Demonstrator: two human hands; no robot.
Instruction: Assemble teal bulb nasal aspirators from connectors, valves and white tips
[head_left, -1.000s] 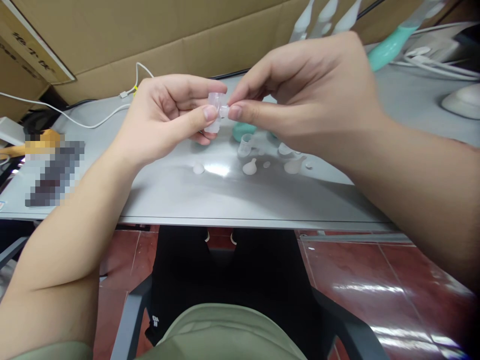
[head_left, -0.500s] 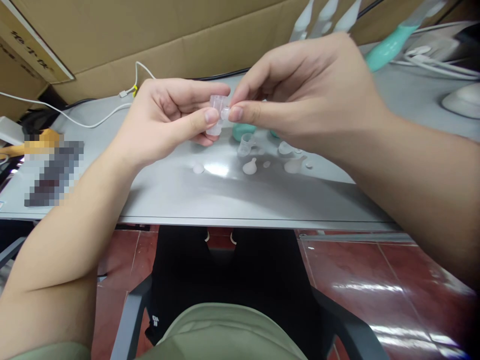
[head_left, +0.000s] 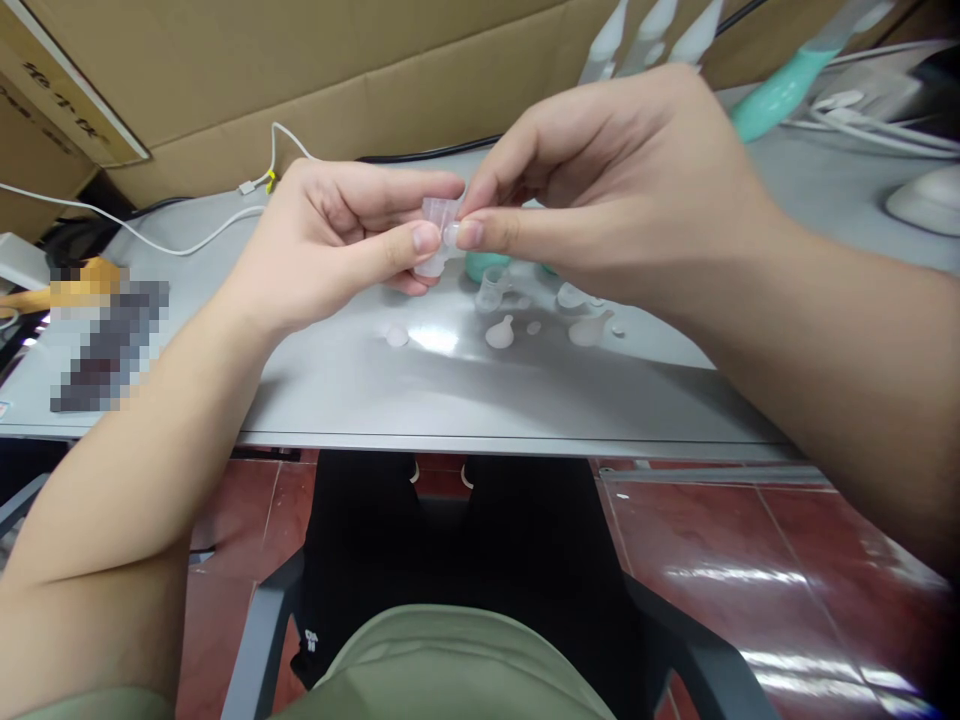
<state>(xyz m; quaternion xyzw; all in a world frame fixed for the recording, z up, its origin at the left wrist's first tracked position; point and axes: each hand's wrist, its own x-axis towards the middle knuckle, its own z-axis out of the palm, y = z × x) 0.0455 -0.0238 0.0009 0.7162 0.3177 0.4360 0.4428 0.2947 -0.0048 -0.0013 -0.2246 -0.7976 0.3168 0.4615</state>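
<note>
A small translucent plastic cup-like fitting [head_left: 439, 211] is gripped between the thumb and fingers of my left hand [head_left: 337, 225], above the table. My right hand [head_left: 622, 185] pinches a small clear round piece [head_left: 451, 235] against the fitting's side; whether the two are joined I cannot tell. Below my hands lie a similar clear fitting [head_left: 492, 289], a white pear-shaped piece [head_left: 500, 332], a second such piece [head_left: 591, 328] and a round white piece [head_left: 397, 336]. A mint-green part [head_left: 486, 264] shows partly behind my right hand.
Several white-tipped bottles [head_left: 607, 40] stand at the back by the cardboard wall [head_left: 360, 60]. A mint-green tool with a clear end [head_left: 784, 95] and white cables [head_left: 877, 125] are at right. A blurred-out dark object [head_left: 109, 345] lies at left. The table's front edge [head_left: 450, 441] is near my lap.
Both hands keep their hold. The fitting and my left fingers have shifted very slightly downward; the pieces on the table have not moved.
</note>
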